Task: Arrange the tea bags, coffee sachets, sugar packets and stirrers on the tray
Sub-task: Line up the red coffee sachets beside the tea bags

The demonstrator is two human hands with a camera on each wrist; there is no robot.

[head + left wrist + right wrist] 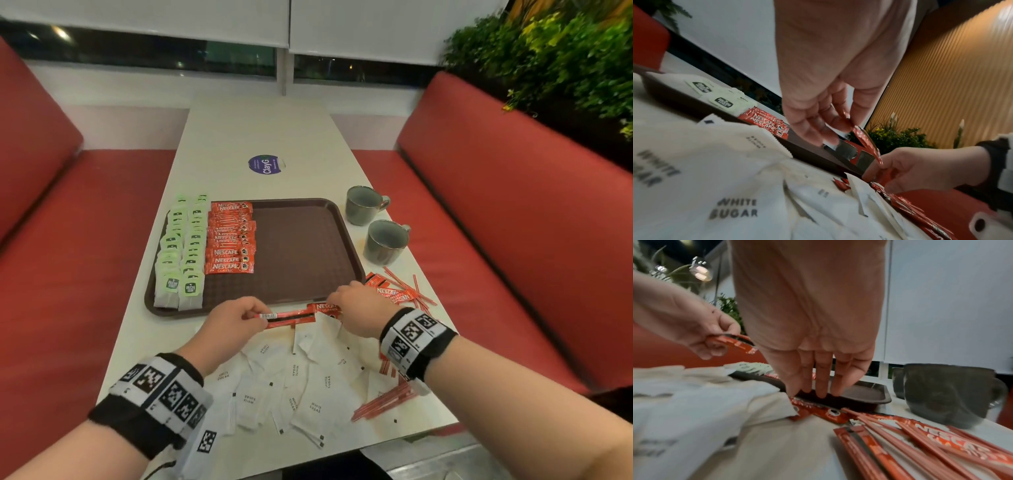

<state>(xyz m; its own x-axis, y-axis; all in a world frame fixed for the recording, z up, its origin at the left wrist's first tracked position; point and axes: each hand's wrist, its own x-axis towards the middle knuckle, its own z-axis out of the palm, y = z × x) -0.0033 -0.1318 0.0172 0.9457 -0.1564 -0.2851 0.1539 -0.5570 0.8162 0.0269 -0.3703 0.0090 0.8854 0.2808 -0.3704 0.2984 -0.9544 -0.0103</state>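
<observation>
On the brown tray (308, 240), the tea bags (180, 250) fill its left edge in two rows and coffee sachets (230, 240) stand stacked just beside them; the rest is bare; sugar packets (294, 383) and stirrers (383, 401) lie on the desk (253, 130) before the tray, unplaced; the left hand (236, 318) pinches a red sachet (291, 316); the right hand (356, 308) reaches with straight fingers onto another sachet (327, 307) at the tray's near rim.

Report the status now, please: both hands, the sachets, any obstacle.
Left hand pinches red coffee sachets. Right hand fingers straight, touching another red sachet by brown plastic tray. White sugar packets loose underneath, on table.
</observation>
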